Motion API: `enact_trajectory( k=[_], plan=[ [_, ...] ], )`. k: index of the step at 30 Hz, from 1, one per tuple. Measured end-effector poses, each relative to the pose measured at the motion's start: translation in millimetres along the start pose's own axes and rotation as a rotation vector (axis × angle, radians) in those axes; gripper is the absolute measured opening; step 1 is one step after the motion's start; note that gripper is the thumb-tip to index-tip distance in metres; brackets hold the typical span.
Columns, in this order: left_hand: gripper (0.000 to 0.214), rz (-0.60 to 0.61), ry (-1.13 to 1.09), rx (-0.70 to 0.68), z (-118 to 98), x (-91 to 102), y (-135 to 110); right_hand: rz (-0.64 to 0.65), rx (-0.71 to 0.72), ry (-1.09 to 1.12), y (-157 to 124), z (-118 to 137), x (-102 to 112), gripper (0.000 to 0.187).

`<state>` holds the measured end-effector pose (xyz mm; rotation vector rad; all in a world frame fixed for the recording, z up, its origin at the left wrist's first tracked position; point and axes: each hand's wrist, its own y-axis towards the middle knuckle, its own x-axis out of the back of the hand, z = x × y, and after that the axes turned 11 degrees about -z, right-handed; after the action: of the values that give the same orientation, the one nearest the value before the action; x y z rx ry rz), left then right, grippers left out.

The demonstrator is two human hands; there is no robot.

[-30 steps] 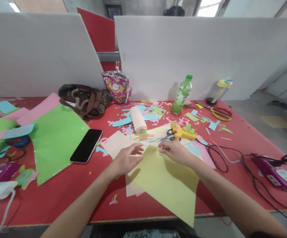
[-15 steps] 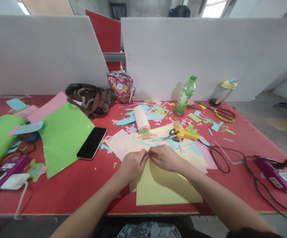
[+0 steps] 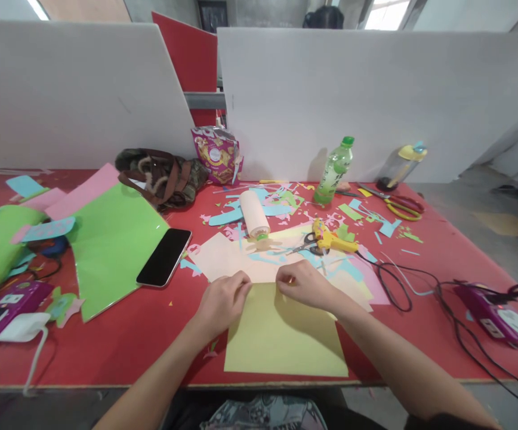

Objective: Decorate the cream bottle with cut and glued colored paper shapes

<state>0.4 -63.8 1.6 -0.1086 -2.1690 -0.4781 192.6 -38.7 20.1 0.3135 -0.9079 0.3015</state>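
Note:
A sheet of yellow paper (image 3: 286, 340) lies in front of me near the table's edge. My left hand (image 3: 227, 298) pinches its far left corner between thumb and fingers. Along the same far edge, a little to the right, my right hand (image 3: 301, 283) is also closed on the paper, with a gap between the two hands. Just beyond lie pale peach paper (image 3: 218, 257) and a rolled peach paper tube (image 3: 254, 215) with a bit of green at its near end. Small black-handled scissors (image 3: 310, 243) and a yellow glue gun (image 3: 333, 240) rest beyond my right hand.
A phone (image 3: 165, 258) lies on green sheets (image 3: 111, 251) at left. Paper scraps, a green bottle (image 3: 334, 170), a snack bag (image 3: 218, 155) and large scissors (image 3: 402, 206) stand or lie farther back. Cables run to a purple power strip (image 3: 496, 316) at right; another power strip (image 3: 12, 304) is at left.
My hands have moved apart along the paper's far edge, from touching to a gap between them. The yellow sheet has shifted left and lies straighter.

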Motion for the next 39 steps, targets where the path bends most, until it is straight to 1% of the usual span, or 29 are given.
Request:
enact_trajectory(
  k=[4, 8, 11, 14, 15, 17, 19, 21, 23, 28, 34, 39],
  plan=[
    [0.018, -0.002, -0.025, 0.059, 9, 7.0, -3, 0.012, -0.012, -0.023, 0, -5, 2, 0.016],
    [0.019, -0.008, 0.006, 0.075, 16, 12.5, -4, 0.021, -0.041, -0.022, 0, -8, 1, 0.016],
    [0.020, -0.016, 0.109, 0.016, 16, 14.9, -3, 0.022, -0.024, -0.066, 0, -6, -3, 0.017],
    [0.016, -0.090, 0.256, -0.097, 7, 13.3, -1, 0.045, -0.006, -0.131, 0, 0, -8, 0.017],
    [0.016, -0.089, 0.284, -0.135, 2, 11.4, 0, 0.054, 0.003, -0.150, 0, 2, -10, 0.017],
    [0.018, -0.037, 0.299, -0.194, -8, 6.0, 1, 0.067, 0.032, -0.184, 0, 8, -13, 0.016],
    [0.021, 0.050, 0.292, -0.229, -15, -0.6, 1, 0.072, 0.064, -0.213, 0, 12, -15, 0.016],
    [0.022, 0.134, 0.289, -0.239, -19, -6.6, 2, 0.077, 0.093, -0.234, -1, 16, -15, 0.016],
    [0.022, 0.171, 0.286, -0.232, -20, -10.5, 2, 0.079, 0.107, -0.243, -2, 17, -15, 0.016],
    [0.021, 0.164, 0.280, -0.252, -19, -10.5, 2, 0.073, 0.054, -0.194, -6, 15, -12, 0.015],
    [0.023, 0.142, 0.283, -0.274, -14, -5.3, 2, 0.048, -0.045, -0.118, -8, 4, -10, 0.016],
    [0.023, 0.149, 0.262, -0.246, -10, -0.8, 2, 0.027, -0.088, -0.084, -12, -4, -1, 0.018]
  ],
)
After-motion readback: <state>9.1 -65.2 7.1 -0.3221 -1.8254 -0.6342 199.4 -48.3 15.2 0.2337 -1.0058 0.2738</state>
